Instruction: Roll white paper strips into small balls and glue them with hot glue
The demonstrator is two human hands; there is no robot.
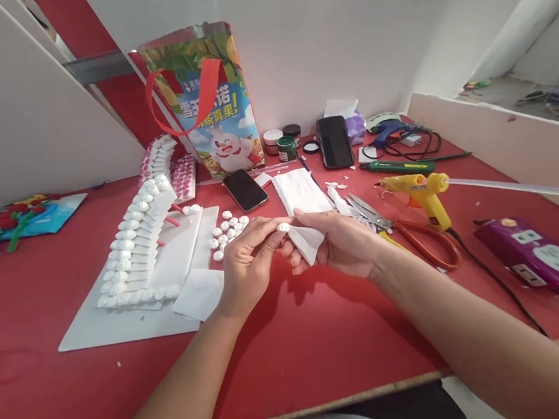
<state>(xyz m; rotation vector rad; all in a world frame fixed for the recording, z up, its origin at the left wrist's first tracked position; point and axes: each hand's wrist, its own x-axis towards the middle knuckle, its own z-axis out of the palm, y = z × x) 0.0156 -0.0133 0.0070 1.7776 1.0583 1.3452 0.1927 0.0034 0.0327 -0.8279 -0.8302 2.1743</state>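
Between my two hands, above the front of the red table (291,357), is a piece of white tissue paper (307,243) with a rolled, knob-like end and a flared tail. My left hand (250,257) is closed, pinching the rolled end between thumb and fingers. From the other side my right hand (347,239) grips the tail, its thumb on top and fingers curled beneath. Several small white paper rosettes (231,225) lie left of and beyond my left hand. Near that wrist lies a loose white paper sheet (200,294).
On the left, a curved white paper-rosette structure (131,234) stands on a white board (83,331). Behind are a gift bag (230,136), phones (245,189), paint jars (286,148) and stacked tissue (300,192). Rightward lie scissors (424,237), a yellow glue gun (420,189) and a purple power strip (537,250).
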